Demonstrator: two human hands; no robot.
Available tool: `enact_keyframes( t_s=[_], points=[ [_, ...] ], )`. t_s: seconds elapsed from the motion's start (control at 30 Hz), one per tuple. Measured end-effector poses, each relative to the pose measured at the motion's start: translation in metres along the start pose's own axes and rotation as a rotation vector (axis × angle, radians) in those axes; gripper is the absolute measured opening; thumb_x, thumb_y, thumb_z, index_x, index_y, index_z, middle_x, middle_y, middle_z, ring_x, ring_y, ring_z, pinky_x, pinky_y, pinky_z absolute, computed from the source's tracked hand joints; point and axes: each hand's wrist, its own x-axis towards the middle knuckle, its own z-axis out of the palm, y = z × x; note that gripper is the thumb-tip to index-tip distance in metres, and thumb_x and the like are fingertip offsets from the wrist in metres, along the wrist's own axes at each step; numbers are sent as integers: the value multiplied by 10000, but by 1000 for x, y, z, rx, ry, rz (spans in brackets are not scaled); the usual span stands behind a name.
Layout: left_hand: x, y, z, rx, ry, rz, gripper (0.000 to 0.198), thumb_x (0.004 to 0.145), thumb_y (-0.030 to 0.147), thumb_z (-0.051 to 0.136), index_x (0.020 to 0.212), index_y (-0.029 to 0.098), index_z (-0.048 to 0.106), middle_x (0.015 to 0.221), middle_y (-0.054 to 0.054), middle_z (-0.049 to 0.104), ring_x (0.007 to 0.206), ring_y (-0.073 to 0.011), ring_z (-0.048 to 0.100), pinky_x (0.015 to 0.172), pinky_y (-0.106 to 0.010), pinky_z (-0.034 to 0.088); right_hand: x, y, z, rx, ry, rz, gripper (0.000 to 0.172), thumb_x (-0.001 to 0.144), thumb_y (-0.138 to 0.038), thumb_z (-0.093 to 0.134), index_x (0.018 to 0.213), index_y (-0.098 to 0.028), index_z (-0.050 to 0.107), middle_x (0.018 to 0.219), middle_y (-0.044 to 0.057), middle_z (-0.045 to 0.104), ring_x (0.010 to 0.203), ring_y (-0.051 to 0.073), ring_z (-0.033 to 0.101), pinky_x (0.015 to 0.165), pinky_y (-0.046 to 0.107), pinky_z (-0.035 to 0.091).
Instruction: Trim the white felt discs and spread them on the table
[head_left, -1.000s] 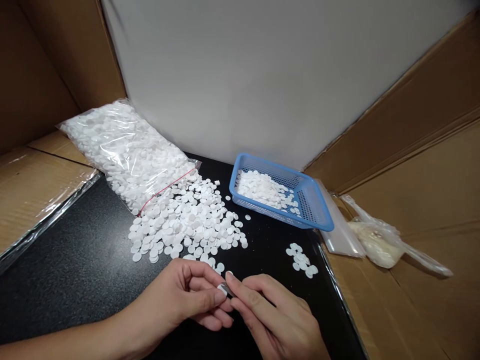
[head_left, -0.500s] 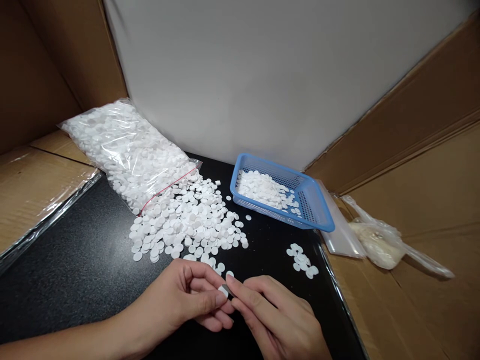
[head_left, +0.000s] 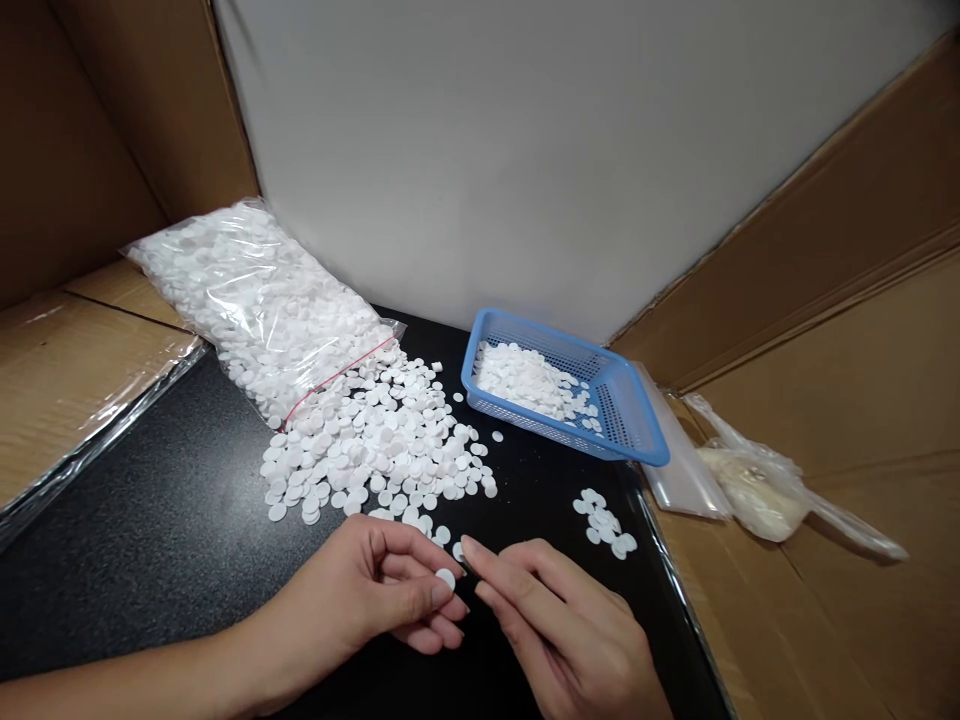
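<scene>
Pinching a white disc (head_left: 446,579) between thumb and fingers of the left hand (head_left: 375,600), above a black tabletop (head_left: 172,470). Holding the right hand (head_left: 559,620) just beside it, tips of thumb and forefinger close together; cannot tell whether gripping anything. Just beyond the fingertips, a heap of loose discs (head_left: 382,450), running back to a clear bag (head_left: 262,310) full of more. To the right, near the table edge, a small cluster of discs (head_left: 604,520). Behind that, a blue basket (head_left: 637,410), partly filled with discs. Farther right, on cardboard, a knotted plastic bag (head_left: 754,490).
</scene>
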Motion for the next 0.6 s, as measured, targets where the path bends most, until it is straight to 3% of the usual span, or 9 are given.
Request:
enact_keyframes(
  t_s=[0.2, 0.6],
  points=[
    [0, -2, -2, 67, -31, 43, 352, 732, 441, 858, 883, 131, 787, 842, -91, 803, 754, -169, 761, 684, -207, 590, 4, -2, -2, -9, -61, -100, 428, 931, -40, 550, 1338, -153, 619, 828, 61, 700, 701, 147, 664, 589, 220, 549],
    [0, -3, -3, 76, -58, 45, 336, 761, 418, 845, 906, 121, 790, 845, -93, 803, 765, -165, 761, 684, -202, 597, 4, -3, -1, -65, -18, -128, 364, 936, -57, 569, 1278, -137, 665, 785, 52, 687, 657, 137, 648, 549, 217, 533]
  ],
)
